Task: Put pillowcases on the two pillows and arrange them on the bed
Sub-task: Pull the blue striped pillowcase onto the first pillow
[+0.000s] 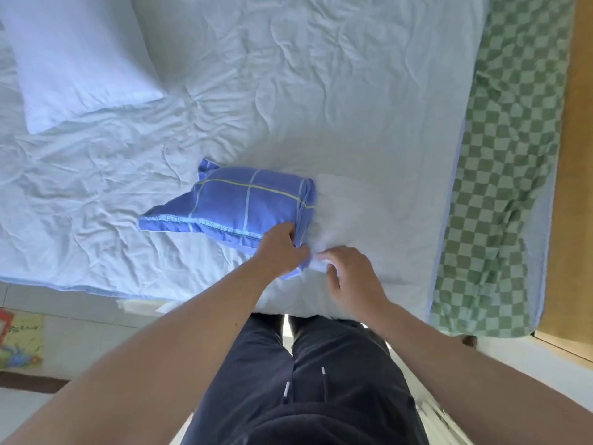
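From above, looking down over the person's own arms, a white pillow lies at the near edge of the bed, which is covered in a wrinkled pale blue sheet. A blue cotton pillowcase with thin white and yellow grid lines and a printed band of lettering is drawn over the pillow's left part, its open mouth bunched in a ridge across the pillow, so the right part of the pillow is bare. The left hand has its fingers curled round the near corner of the pillowcase's open edge, gripping the blue cloth. The right hand sits just beside it, fingers bent down and pinching the white pillow at its near edge, right by the pillowcase's hem; the two hands nearly touch. A second white pillow, with no blue cover on it, lies well apart at the far left of the bed. Along the right side of the bed runs a green and white checked cloth, crumpled in places, and beyond it a light wooden board. The person stands against the bed in dark navy trousers with white-tipped drawstrings. On the pale floor at the lower left lies a colourful picture book.
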